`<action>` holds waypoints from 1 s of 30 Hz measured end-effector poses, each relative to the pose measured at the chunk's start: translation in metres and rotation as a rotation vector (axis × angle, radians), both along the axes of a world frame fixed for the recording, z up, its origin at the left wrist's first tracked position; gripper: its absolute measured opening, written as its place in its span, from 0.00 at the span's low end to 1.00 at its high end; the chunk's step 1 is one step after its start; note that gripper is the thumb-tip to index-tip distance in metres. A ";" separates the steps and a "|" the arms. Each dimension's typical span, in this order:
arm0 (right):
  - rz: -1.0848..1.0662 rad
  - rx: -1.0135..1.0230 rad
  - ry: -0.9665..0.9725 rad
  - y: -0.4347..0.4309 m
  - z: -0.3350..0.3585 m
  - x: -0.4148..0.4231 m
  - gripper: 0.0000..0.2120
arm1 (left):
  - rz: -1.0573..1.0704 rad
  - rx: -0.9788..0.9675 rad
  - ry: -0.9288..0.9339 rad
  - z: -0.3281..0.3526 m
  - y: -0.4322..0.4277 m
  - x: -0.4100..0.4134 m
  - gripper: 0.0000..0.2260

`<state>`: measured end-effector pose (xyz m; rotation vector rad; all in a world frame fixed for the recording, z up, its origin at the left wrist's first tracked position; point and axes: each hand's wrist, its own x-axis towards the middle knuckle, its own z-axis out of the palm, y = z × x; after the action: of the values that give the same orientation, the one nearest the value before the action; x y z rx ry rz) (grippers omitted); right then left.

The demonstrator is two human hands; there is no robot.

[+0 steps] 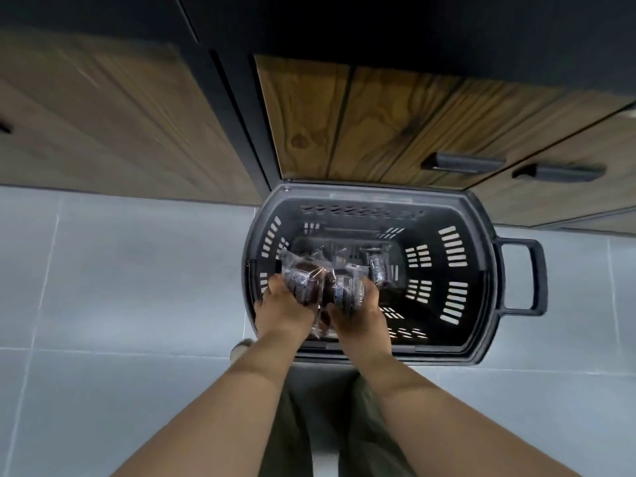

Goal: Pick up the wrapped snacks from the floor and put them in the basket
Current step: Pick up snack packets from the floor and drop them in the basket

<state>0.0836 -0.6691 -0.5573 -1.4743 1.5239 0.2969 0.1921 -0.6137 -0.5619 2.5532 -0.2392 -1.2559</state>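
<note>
A black slotted plastic basket (481, 270) stands on the grey tiled floor against the cabinets. Both my hands are over its near left corner, side by side. My left hand (284, 309) grips a dark snack in clear wrapping (303, 282). My right hand (361, 313) grips another wrapped snack (346, 290) just to the right of the first. Down in the basket lies one more wrapped snack (378, 268), with other wrappers dimly visible near the bottom.
Wooden cabinet doors (378, 125) with dark handles (463, 162) rise right behind the basket. The basket's side handle (530, 277) sticks out to the right. Grey floor tiles (120, 270) spread to the left. My legs and a shoe (241, 349) are below my arms.
</note>
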 end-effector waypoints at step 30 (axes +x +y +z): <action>0.226 -0.095 -0.150 -0.028 0.101 0.050 0.19 | -0.063 -0.126 -0.025 0.110 -0.027 0.037 0.12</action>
<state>0.1335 -0.6967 -0.4568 -1.7095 1.2690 0.2434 0.2286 -0.6407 -0.4515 2.4724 -0.3944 -1.1914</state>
